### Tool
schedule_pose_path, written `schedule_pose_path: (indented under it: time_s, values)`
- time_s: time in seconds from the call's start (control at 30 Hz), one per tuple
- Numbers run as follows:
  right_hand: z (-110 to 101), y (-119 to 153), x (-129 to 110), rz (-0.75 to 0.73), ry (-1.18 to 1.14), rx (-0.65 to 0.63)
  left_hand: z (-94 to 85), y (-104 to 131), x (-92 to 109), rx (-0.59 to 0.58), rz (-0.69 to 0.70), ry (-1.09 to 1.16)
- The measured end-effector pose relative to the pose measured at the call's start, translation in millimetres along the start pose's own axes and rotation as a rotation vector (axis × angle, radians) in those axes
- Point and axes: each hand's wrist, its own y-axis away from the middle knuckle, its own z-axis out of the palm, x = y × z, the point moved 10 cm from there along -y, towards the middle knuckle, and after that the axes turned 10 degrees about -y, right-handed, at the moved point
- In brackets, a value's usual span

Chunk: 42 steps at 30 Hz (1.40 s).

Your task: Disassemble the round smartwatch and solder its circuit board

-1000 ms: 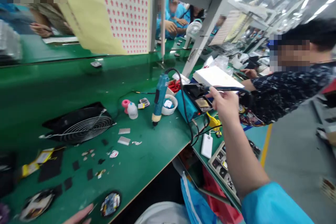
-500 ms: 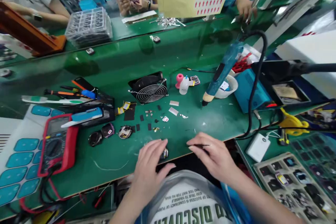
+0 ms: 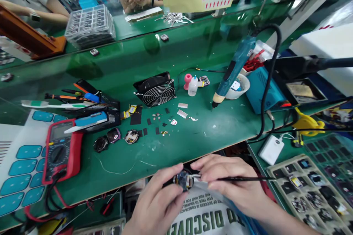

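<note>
Near the bench's front edge, my left hand [image 3: 162,198] grips a small watch-like electronic module [image 3: 183,181] between thumb and fingers. Its dark and silver inside parts face up. My right hand [image 3: 228,180] is closed around a thin black tool [image 3: 248,179], whose pale tip touches or nearly touches the module's right side; the exact contact is too small to tell. Both hands are close together above my printed shirt [image 3: 204,213]. On the bench behind them lie small dark pads [image 3: 157,130], metal bits and an opened round watch part [image 3: 131,136].
A red multimeter [image 3: 59,154] and a tool holder [image 3: 110,114] stand left. A fan [image 3: 157,90], a dropper bottle [image 3: 193,86] and a hanging electric screwdriver [image 3: 231,71] are behind. A parts tray [image 3: 309,191] lies right. Co-workers sit across the bench.
My left hand has picked up the small module from the bench edge and moved it toward me. My right hand has brought the black tool left and down to it.
</note>
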Motion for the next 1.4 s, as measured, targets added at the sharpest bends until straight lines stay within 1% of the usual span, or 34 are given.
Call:
schedule_pose_path:
  time_s: [0.1,0.17,0.27,0.33,0.47,0.63,0.77,0.9,1.17,1.27,1.33,1.4]
  values:
    - [3.7,1.4,-11.2,-0.012,-0.065,-0.035,-9.2,-0.4,10.2,0.011,-0.010,0.027]
    - [1.6,3.0,-9.8,0.010,-0.074,-0.019,-11.0,-1.5,11.1,0.026,-0.028,0.016]
    - [-2.8,6.5,-3.3,0.064,-0.077,0.029,-9.9,-2.5,11.4,0.047,-0.033,0.002]
    - [-2.8,8.2,-3.5,0.066,-0.082,0.036,-9.2,-2.0,11.7,0.060,-0.030,0.008]
    - [-1.4,9.1,-9.2,0.030,-0.077,0.024,-8.9,0.3,12.8,0.057,-0.016,0.010]
    - [-1.6,9.3,-10.4,0.032,-0.083,0.020,-12.4,-0.2,15.7,0.060,0.018,0.014]
    - [0.5,8.7,-13.6,0.025,-0.091,-0.002,-11.6,-2.3,15.6,0.043,0.004,0.008]
    - [2.9,8.1,-15.2,0.029,-0.095,-0.026,-14.2,-2.8,19.1,0.074,0.035,0.013]
    - [0.4,8.3,-16.5,0.052,-0.098,-0.004,-16.3,-5.7,14.9,0.069,-0.036,0.080]
    - [-3.4,5.0,-3.7,0.066,-0.047,0.001,-6.9,-7.5,5.3,0.054,-0.040,0.062]
    - [-9.3,1.1,16.2,0.105,0.026,0.019,3.3,-7.9,-6.7,0.068,-0.039,0.002]
    - [-17.3,-2.7,41.3,0.160,0.075,0.056,15.5,-6.9,-22.0,0.087,-0.055,-0.098]
